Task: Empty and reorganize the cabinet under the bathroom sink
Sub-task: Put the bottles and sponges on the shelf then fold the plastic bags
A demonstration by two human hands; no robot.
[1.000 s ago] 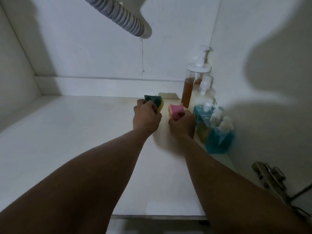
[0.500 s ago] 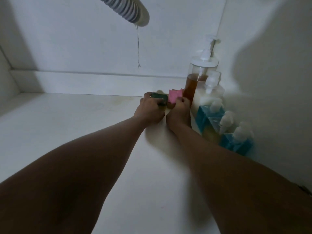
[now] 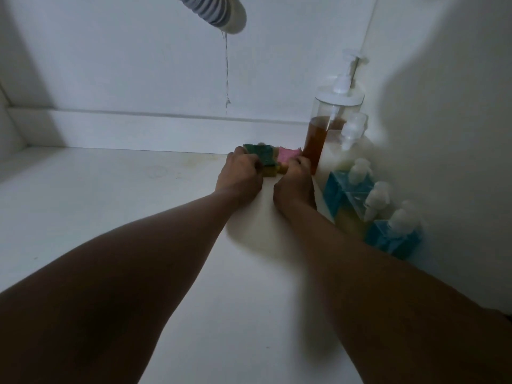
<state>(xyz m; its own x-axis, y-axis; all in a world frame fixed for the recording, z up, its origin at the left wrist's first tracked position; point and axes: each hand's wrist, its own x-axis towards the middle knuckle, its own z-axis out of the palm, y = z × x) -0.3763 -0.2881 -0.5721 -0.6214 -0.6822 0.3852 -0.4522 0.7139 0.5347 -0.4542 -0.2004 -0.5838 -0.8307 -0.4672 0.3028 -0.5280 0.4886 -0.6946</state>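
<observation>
- both hands reach to the back of the cabinet floor (image 3: 110, 206); left hand (image 3: 239, 177) has its fingers curled round the green sponge (image 3: 264, 157), and right hand (image 3: 295, 184) likewise grips the pink sponge (image 3: 288, 156).
- two sponges, side by side and touching, just in front of the back ledge and just left of the bottles; each shows a coloured scouring face turned up and toward the camera, with yellow foam beneath.
- long axis of each sponge: hidden under the fingers, cannot be told.
- five pump bottles stand upright along the right wall: one tall clear cylinder (image 3: 324, 134) part-filled with amber liquid, one milky white bottle (image 3: 336, 156), and three small square clear bottles, two holding blue liquid (image 3: 336, 189) (image 3: 393, 241) and one yellowish (image 3: 347, 220) between them.
- one grey corrugated hose (image 3: 213, 9), ribbed, enters from above; a thin thread (image 3: 226, 65) hangs from it.
- cabinet surfaces are smooth, matt white panels.
</observation>
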